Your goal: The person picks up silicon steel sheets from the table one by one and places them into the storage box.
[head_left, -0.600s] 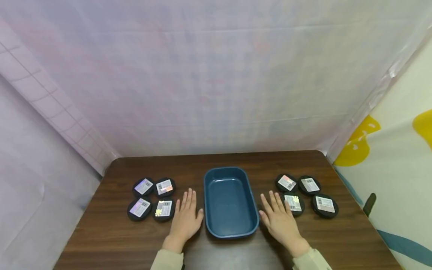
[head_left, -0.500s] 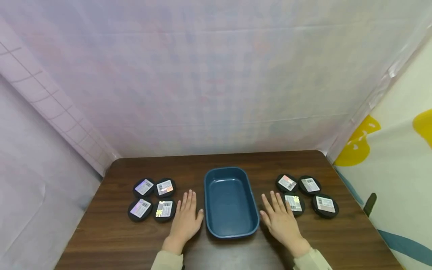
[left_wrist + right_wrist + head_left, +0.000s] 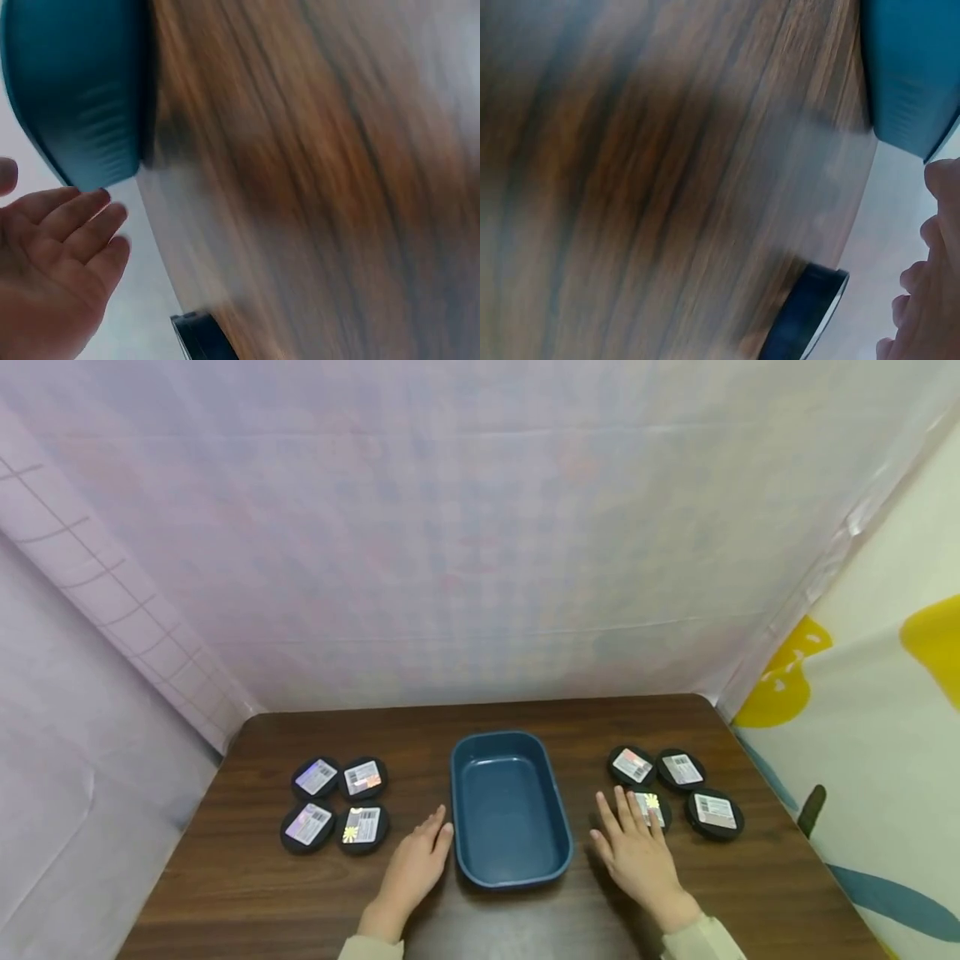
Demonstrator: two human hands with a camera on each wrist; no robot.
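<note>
The blue tub (image 3: 512, 822) sits on the brown table (image 3: 292, 906), between two hands. The left hand (image 3: 414, 867) is just beside it, fingers nearly straight, holding nothing. The right hand (image 3: 647, 865) spreads its fingers wide, also holding nothing, and hides part of a round black tin (image 3: 662, 807). I can't tell if they touch.

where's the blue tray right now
In the head view, the blue tray sits near the middle of the brown table, between the left hand and the right hand.
</note>
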